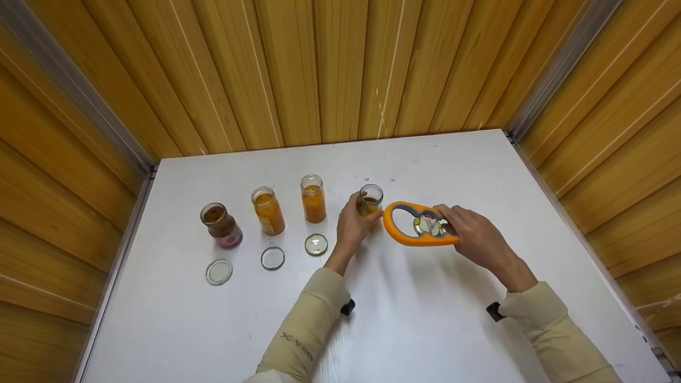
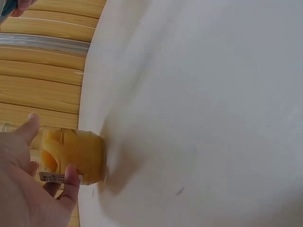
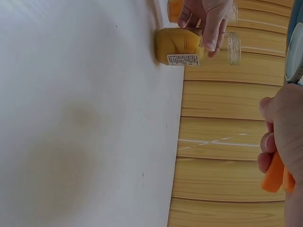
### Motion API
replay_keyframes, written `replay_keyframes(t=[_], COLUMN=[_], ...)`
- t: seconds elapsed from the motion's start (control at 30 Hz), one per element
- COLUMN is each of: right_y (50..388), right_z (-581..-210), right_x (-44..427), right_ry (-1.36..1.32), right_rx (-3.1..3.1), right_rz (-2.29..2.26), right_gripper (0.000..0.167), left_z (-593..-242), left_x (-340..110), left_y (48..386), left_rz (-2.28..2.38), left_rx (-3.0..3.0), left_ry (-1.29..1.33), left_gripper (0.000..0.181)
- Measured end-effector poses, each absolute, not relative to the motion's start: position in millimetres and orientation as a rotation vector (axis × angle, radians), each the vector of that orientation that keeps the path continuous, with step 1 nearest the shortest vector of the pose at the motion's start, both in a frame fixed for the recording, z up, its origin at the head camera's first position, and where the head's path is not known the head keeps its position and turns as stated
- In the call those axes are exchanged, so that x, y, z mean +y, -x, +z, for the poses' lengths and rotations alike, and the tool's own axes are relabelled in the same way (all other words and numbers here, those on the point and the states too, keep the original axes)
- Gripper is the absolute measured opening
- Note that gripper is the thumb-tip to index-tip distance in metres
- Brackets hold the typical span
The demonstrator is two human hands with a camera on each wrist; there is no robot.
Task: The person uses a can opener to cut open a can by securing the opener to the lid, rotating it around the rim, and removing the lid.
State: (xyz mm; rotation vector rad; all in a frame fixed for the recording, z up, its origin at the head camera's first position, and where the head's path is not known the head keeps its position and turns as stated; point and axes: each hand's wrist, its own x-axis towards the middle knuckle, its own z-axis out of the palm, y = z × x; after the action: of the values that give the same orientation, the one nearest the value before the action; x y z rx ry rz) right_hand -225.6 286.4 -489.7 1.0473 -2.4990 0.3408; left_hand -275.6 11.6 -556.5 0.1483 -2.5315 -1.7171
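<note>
My left hand (image 1: 352, 224) grips an open glass jar (image 2: 87, 153) of yellow fruit pieces in liquid, standing upright on the white table (image 1: 425, 319). A label with small print (image 3: 183, 60) shows on its side. To the right of the jar my right hand (image 1: 479, 238) holds an orange and grey jar opener (image 1: 420, 241) above the table. A metal lid (image 1: 427, 224) with a printed top sits within the opener's grey jaws, and its pale underside shows in the right wrist view. The opener's rounded end comes close to my left thumb.
Left of my hands stand three more open jars: two with orange contents (image 1: 314, 205) (image 1: 271, 217) and one with dark brown contents (image 1: 222, 227). Three loose lids (image 1: 316, 244) (image 1: 273, 258) (image 1: 219, 272) lie in front of them. Wood-look panels (image 1: 340, 69) border the table.
</note>
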Motion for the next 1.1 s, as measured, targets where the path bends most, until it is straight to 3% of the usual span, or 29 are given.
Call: replay_keyframes(t=[0.2, 0.6, 1.1], right_y=[224, 220, 221], right_z=[-486, -483, -482], right_x=[294, 296, 287], right_ry=[-1.003, -0.979, -1.001], right_rx=[-2.517, -2.537, -2.529], right_rz=[0.35, 0.343, 0.35], right_gripper=[0.067, 0.071, 0.068], left_z=[-561, -561, -562], left_x=[25, 22, 12], left_y=[287, 302, 291], left_rz=[-1.762, -1.785, -1.881], left_rx=[-2.391, -2.355, -2.434], left_ry=[-0.256, -0.203, -0.217], left_gripper=[0.071, 0.07, 0.081])
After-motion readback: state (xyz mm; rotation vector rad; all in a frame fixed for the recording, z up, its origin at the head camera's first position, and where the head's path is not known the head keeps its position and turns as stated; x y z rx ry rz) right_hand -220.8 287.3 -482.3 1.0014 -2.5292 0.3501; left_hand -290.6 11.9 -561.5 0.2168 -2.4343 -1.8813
